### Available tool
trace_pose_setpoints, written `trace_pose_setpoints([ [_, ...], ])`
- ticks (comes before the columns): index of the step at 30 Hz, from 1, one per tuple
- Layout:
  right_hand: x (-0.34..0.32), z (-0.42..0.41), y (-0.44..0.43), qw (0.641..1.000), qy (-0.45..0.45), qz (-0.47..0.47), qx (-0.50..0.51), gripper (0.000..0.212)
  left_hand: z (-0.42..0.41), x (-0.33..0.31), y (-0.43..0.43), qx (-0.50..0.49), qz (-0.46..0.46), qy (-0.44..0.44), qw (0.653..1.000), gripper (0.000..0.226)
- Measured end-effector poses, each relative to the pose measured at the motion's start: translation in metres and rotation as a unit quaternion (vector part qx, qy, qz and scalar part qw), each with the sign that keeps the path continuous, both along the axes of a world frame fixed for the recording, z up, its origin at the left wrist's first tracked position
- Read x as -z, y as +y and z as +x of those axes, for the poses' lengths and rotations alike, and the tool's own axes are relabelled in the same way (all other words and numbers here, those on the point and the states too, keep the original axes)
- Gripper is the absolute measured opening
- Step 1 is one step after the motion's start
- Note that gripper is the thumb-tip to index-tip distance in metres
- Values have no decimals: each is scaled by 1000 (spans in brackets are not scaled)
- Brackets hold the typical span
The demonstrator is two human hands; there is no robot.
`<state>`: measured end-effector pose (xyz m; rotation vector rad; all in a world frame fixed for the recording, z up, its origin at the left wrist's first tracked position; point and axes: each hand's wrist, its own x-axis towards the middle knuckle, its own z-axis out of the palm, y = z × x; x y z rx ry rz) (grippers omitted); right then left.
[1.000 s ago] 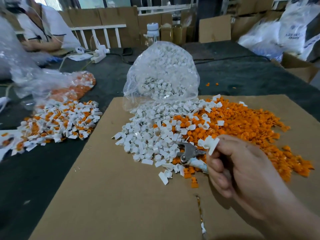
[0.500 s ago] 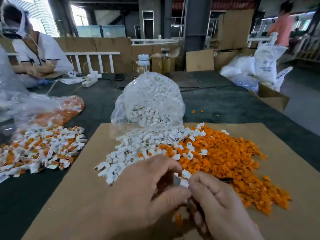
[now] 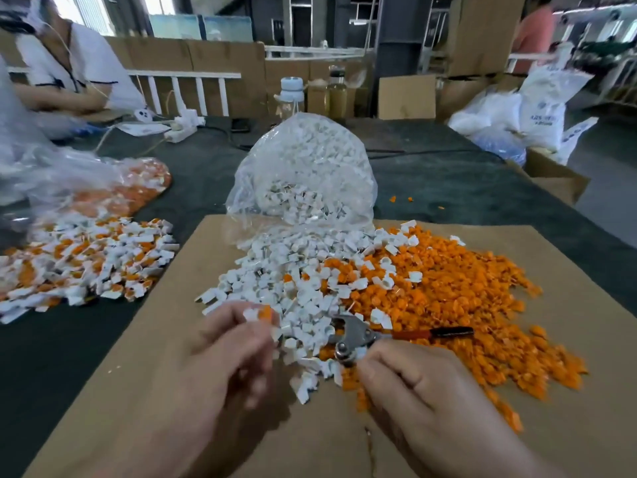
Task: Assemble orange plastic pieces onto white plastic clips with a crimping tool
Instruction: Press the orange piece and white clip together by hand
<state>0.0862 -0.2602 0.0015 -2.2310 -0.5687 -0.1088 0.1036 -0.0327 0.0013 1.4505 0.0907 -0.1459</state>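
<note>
left hand (image 3: 227, 343) pinches clip (image 3: 259, 312) | right hand (image 3: 413, 384) grips crimping tool (image 3: 355, 334)

Nothing here can be properly read. The white sack (image 3: 543, 113) at the far right carries a blue emblem with a few lines of blue print under it, all too blurred to make out. The white flap (image 3: 576, 132) just beside it shows more blue print, equally illegible.

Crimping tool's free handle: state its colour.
The handle is red, turning black toward its tip; the head view shows it.
</note>
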Motion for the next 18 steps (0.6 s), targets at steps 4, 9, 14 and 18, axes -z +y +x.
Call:
trace_pose_setpoints([
  [4,5,-7,5,992,-51,-115,-10,38,37,-3,52,-226,-260,-8,939,50],
  [9,-2,-11,14,970,10,-242,-27,34,32,8,54,-204,-119,18,971,26],
  [14,5,-14,19,950,1,-311,3,32,-4,-5,13,97,475,-68,872,56],
  [18,12,-12,17,948,-14,-316,25,31,-16,7,-12,140,662,-102,729,67],
])
